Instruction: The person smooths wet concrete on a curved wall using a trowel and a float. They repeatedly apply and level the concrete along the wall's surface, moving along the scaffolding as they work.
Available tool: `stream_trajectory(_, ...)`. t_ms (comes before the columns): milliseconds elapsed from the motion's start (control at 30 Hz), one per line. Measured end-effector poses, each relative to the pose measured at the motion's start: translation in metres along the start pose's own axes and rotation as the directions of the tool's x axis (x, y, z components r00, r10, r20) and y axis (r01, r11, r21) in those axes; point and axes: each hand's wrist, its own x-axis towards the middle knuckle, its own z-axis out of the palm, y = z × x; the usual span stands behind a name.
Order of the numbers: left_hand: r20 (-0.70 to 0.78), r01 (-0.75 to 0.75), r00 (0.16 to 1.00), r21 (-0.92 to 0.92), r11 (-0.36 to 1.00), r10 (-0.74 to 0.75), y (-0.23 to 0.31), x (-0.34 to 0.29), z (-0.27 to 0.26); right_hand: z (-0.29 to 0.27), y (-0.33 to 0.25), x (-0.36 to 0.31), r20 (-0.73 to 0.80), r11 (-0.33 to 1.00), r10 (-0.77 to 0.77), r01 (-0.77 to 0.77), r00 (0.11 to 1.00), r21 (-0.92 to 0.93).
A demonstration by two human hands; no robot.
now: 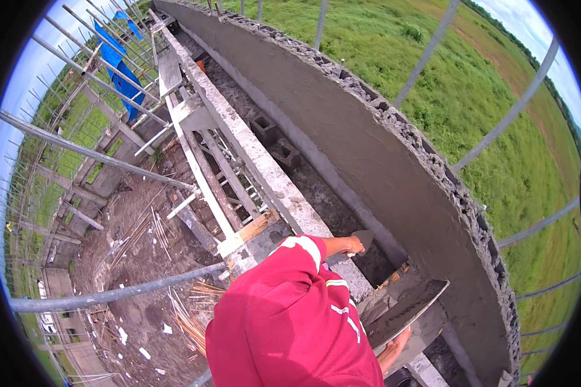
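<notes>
My left hand (352, 246) reaches out from a red sleeve with pale stripes and is closed round a pointed trowel (364, 239). The trowel's grey blade is over the gap between a concrete beam and the plastered wall (394, 174). Lower right, my right hand (395, 348) grips the near edge of a long, flat plastering float (412, 313), which is tilted. Its handle, if any, is hidden. Beneath the float lies a mortar-smeared board (426, 330), partly covered by it.
The narrow concrete beam (265, 164) runs alongside me, with hollow blocks (284, 155) in the trench beyond. The wall's top is rough broken block, with metal poles (426, 55) outside it. To the left, a scaffold pipe (110, 295) crosses above a littered floor far below.
</notes>
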Motion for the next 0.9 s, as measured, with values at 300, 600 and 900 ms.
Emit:
stream_trajectory(300, -0.024, -0.005, 1.000, 0.030, 1.000, 0.006, -0.013, 0.033, 0.009, -0.015, 0.014, -0.012, -0.079, 1.000, 0.014, -0.013, 0.997, 0.012)
stream_trajectory(600, -0.029, -0.055, 0.998, 0.104, 0.993, 0.058, -0.004, 0.015, -0.001, -0.009, 0.014, -0.009, -0.095, 1.000, 0.026, -0.025, 0.995, 0.013)
stream_trajectory(900, -0.036, -0.097, 0.994, 0.184, 0.978, 0.106, 0.002, -0.010, -0.008, -0.006, 0.011, -0.011, -0.091, 0.998, -0.066, 0.063, 0.994, -0.031)
